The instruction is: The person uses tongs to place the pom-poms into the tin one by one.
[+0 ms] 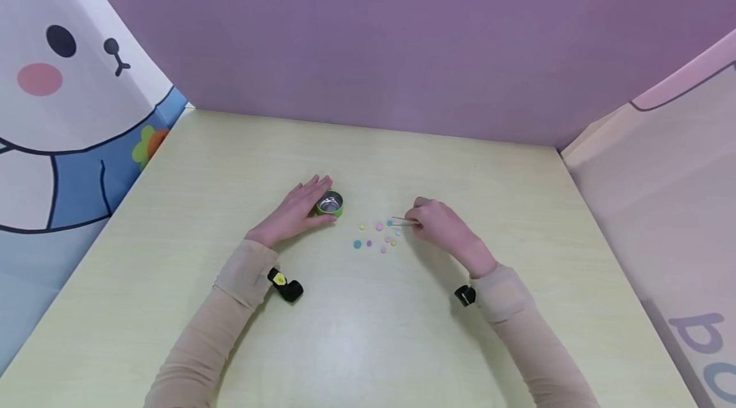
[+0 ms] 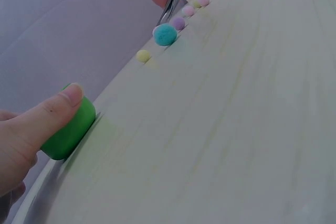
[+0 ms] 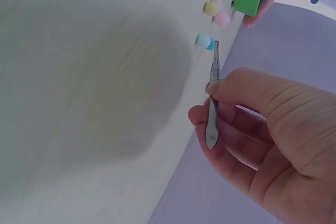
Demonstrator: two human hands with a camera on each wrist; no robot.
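My left hand [image 1: 292,213] holds a small round green tin [image 2: 71,135] between thumb and fingers at the middle of the table. The tin's silvery inside faces up in the head view. To its right, my right hand [image 1: 443,227] pinches a pair of metal tweezers [image 3: 213,85], tips pointing left. In the head view the tips stand on either side of a small blue pom-pom [image 1: 390,223], right at it. A scatter of pastel pom-poms lies between the hands, among them a larger teal one [image 2: 165,34], a purple one [image 2: 178,23] and a yellow one [image 2: 143,55].
The pale wooden table [image 1: 351,331] meets a purple wall panel [image 1: 374,44] at its back edge. A cartoon-printed panel [image 1: 75,108] borders the left side, a pale panel [image 1: 661,216] the right. Black straps with cameras [image 1: 285,287] hang at both wrists.
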